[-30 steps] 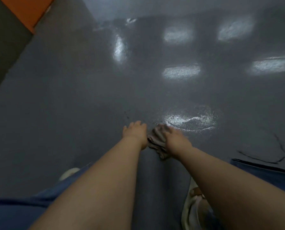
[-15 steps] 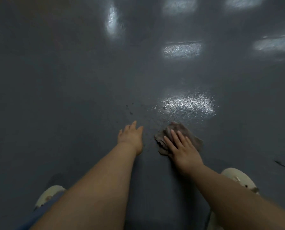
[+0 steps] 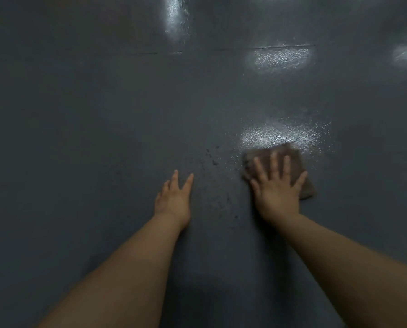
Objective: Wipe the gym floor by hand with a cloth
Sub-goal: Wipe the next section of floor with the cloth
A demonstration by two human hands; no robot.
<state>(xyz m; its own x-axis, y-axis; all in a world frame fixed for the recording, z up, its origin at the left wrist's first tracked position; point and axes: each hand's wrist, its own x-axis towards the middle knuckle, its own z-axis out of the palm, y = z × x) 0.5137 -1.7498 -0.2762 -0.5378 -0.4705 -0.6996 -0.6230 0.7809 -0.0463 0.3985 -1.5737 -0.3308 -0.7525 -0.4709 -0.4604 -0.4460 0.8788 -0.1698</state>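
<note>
The right hand (image 3: pixel 277 192) is pressing flat on a brown cloth (image 3: pixel 295 162), its fingers straight and spread across the fabric. The left hand (image 3: pixel 174 197) is resting palm-down on the bare floor (image 3: pixel 79 138), fingers straight and holding nothing, well apart from the right hand. The cloth is lying spread on the dark grey floor, just below a wet, shining patch (image 3: pixel 283 133). Dark specks (image 3: pixel 213 159) are lying between the two hands.
</note>
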